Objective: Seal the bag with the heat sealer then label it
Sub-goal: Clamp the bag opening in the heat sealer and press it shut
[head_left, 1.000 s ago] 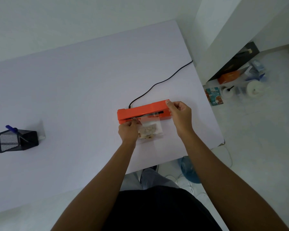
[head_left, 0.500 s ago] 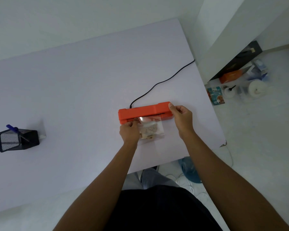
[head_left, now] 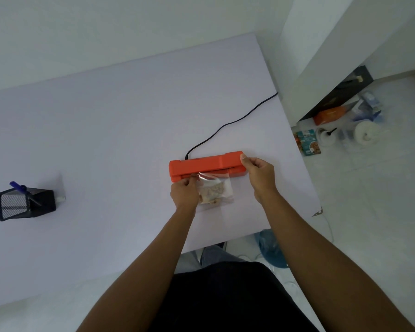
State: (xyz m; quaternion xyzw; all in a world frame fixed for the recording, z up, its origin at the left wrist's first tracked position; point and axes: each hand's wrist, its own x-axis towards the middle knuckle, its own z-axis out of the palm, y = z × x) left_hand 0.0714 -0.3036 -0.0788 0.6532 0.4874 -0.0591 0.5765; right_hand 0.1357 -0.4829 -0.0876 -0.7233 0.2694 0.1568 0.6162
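Observation:
An orange heat sealer lies across the white table, its black cord running off to the far right edge. A small clear bag with brownish contents lies in front of it, its open top tucked into the sealer's slot. My left hand pinches the bag's top left corner at the slot. My right hand grips the sealer's right end, thumb on its top.
A black mesh pen holder with a blue pen stands at the table's left. On the floor to the right lie packets, a white roll and an orange box. The table's right edge is close to the sealer.
The sealer's lid has come down from slightly raised to nearly flat over the bag's top. Both hands stay where they were.

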